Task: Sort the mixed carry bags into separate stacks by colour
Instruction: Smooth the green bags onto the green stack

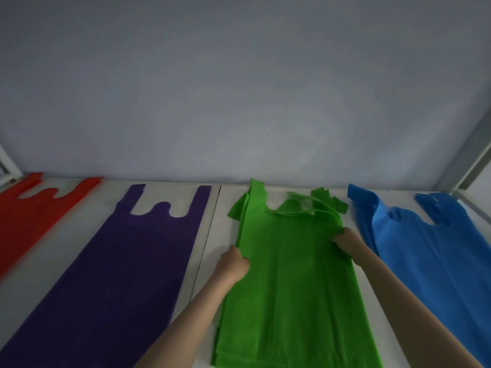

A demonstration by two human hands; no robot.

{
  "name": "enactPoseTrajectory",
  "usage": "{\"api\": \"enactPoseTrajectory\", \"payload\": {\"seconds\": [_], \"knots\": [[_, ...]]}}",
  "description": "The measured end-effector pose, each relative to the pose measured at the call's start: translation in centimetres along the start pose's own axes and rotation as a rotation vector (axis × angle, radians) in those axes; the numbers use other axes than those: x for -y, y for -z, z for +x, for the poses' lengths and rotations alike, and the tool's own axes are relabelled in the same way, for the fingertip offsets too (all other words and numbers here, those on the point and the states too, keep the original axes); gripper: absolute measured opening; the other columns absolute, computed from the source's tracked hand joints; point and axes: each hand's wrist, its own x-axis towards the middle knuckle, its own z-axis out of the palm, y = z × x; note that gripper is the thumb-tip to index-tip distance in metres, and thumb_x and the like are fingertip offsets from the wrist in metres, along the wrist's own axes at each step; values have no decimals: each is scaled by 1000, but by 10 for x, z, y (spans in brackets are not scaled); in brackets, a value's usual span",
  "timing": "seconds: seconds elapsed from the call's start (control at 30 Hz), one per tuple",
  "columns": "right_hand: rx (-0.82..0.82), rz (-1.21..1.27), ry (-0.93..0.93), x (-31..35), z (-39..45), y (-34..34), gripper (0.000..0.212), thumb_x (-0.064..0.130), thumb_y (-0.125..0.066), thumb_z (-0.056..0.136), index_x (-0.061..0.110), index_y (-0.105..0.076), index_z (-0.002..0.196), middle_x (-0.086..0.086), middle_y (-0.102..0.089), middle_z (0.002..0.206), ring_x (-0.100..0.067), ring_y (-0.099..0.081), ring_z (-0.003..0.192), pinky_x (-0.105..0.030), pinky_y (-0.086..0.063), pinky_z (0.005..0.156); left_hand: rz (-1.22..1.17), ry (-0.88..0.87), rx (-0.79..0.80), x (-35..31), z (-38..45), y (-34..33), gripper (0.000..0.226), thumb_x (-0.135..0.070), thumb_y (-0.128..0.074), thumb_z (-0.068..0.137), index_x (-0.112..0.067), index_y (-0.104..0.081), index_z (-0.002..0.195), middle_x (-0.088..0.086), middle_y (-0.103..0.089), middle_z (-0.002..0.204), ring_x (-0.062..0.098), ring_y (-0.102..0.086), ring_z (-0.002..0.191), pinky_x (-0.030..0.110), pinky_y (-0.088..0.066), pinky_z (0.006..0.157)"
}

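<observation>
Nearest the camera, two bare forearms reach forward over the white table (pixel 204 235), converging on the green bags (pixel 292 288). This green stack lies flat with its long axis running away from the person, closed bottom edge nearest and handle loops pointing toward the grey wall (pixel 239 88).

The left hand (pixel 232 264) sits at the stack's left edge about midway up, fingers curled closed and pinching the green fabric. The right hand (pixel 345 239) is slightly farther forward at the right edge, fingers bent and gripping the top layer just below its handle, where the cloth bunches and lifts a little. Both wrists are roughly straight, knuckles up.

Left of the green stack, apart from it, the purple bag (pixel 127 261) lies flat, angled so its handles point away and rightward. Farther left, the red bag (pixel 29 216) lies the same way, partly cut off by the edge of the view. To the right, the blue bags (pixel 425 248) lie near the right forearm, handles toward the wall, somewhat rumpled at the top.
</observation>
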Motion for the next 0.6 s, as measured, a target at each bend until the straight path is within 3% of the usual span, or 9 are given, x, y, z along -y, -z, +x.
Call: {"api": "enactPoseTrajectory", "payload": {"seconds": [0.1,0.23,0.3,0.4,0.5,0.6], "knots": [[-13,-27,-21,2,-2,4,33,10,-42,94,-8,-46,122,-6,-43,73,-20,-48,72,-33,-42,70,-8,17,-13,-2,-1,1,32,-14,-42,98,-3,-45,129,6,-57,105,8,-52,69,16,-42,55],[-55,-81,-38,1,-4,8,35,5,-38,95,-9,-40,127,-6,-39,72,-24,-48,78,-29,-39,62,39,44,-53,-7,-6,2,39,-13,-44,98,-2,-37,134,14,-55,129,23,-61,100,27,-50,76],[-70,-107,-34,2,-4,8,38,5,-39,95,-10,-37,130,-17,-52,95,-31,-53,93,-32,-40,71,76,48,-71,-7,-7,2,42,-11,-46,96,-1,-36,136,15,-52,132,28,-59,113,33,-52,89],[-126,-172,-19,5,-6,6,43,3,-38,95,-10,-30,135,-28,-44,133,-39,-47,122,-39,-42,91,129,45,-85,-5,-8,4,41,-11,-49,95,-2,-39,134,16,-50,132,30,-56,117,39,-50,96],[-176,-210,-30,7,-9,3,47,1,-39,93,-8,-26,137,-31,-30,142,-42,-32,132,-46,-32,107,180,38,-92,-2,-8,7,43,-12,-49,95,-2,-38,135,16,-47,135,29,-53,120,38,-49,99],[-207,-200,-47,9,-12,1,50,1,-40,92,-7,-24,139,-30,-26,144,-42,-27,134,-45,-31,108,219,23,-87,1,-6,9,44,-12,-50,95,-1,-37,136,16,-45,136,30,-51,122,38,-47,100]]}}
